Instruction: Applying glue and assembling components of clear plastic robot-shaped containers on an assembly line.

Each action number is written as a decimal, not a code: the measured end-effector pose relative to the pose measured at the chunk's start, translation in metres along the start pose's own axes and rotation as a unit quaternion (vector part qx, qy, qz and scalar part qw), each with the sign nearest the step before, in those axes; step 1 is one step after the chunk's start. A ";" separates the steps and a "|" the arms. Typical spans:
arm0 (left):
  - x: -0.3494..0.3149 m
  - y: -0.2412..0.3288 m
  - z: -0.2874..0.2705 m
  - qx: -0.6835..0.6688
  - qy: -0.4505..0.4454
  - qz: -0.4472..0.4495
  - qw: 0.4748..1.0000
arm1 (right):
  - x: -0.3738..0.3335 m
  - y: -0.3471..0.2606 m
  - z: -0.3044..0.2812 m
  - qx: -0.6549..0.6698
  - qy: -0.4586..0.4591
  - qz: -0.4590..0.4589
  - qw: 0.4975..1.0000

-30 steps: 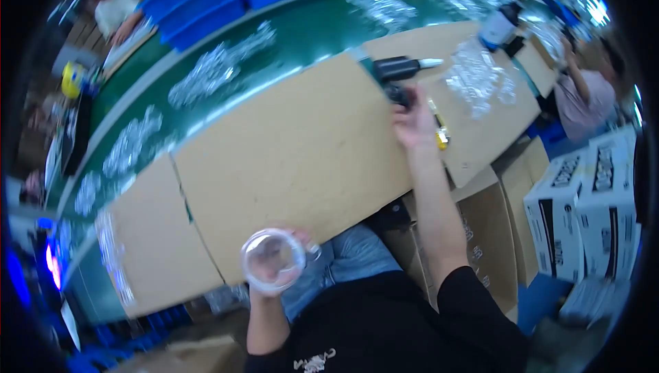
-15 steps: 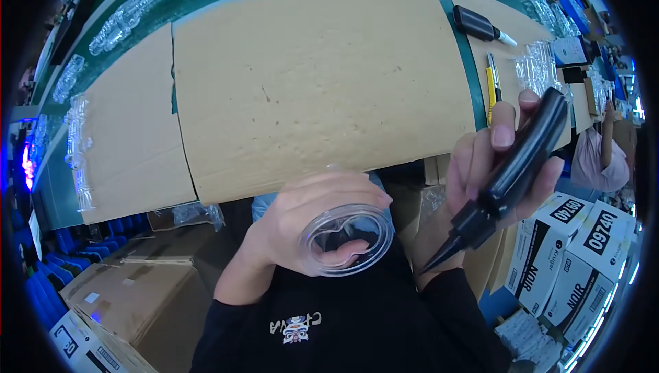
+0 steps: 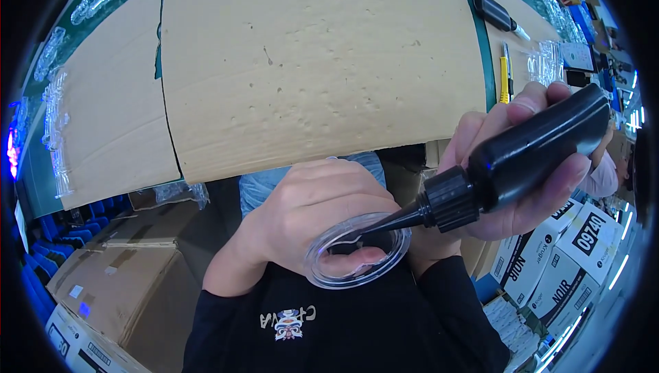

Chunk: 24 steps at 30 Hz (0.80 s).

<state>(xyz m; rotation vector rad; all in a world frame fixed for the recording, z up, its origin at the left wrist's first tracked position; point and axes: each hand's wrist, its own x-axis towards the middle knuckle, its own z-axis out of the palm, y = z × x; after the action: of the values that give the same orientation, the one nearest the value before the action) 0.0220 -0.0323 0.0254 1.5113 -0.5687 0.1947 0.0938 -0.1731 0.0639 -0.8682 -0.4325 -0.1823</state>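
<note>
My left hand point(image 3: 322, 198) is wrapped round a clear, round-rimmed part point(image 3: 321, 278), probably plastic or glass, whose ring faces up at me. Most of that part is hidden behind the fingers. In my right hand point(image 3: 494, 119) lies a black squeeze bottle point(image 3: 535, 160) with a ribbed collar and a long thin nozzle. The bottle is tilted, its nozzle pointing left and down, with the tip over the opening of the clear ring. Whether the tip touches the inside I cannot tell.
A large cardboard sheet point(image 3: 322, 64) covers the table ahead. On the right lie another black bottle with a white tip point(image 3: 498, 13), a yellow cutter point(image 3: 504, 79) and clear pieces point(image 3: 546, 64). More clear pieces point(image 3: 56, 133) line the left. Cartons point(image 3: 123, 277) stand below on both sides.
My right hand has brought the black bottle left and turned its nozzle from pointing down to reaching over the clear ring. My left hand has shifted slightly, and the whole view has tilted a little.
</note>
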 end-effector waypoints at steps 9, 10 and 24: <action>-0.004 -0.004 0.000 -0.005 0.004 0.017 1.000 | -0.001 0.003 0.000 0.000 -0.012 -0.007 1.000; -0.004 -0.005 0.000 -0.008 0.002 0.020 1.000 | -0.004 0.002 0.001 0.000 -0.013 -0.008 1.000; -0.001 -0.004 -0.001 -0.021 -0.003 0.017 1.000 | -0.002 -0.002 -0.005 -0.004 -0.027 -0.032 0.999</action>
<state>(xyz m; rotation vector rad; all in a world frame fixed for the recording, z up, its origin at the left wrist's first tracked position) 0.0229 -0.0318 0.0218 1.4634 -0.6015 0.2038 0.0927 -0.1786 0.0617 -0.8696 -0.5103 -0.2203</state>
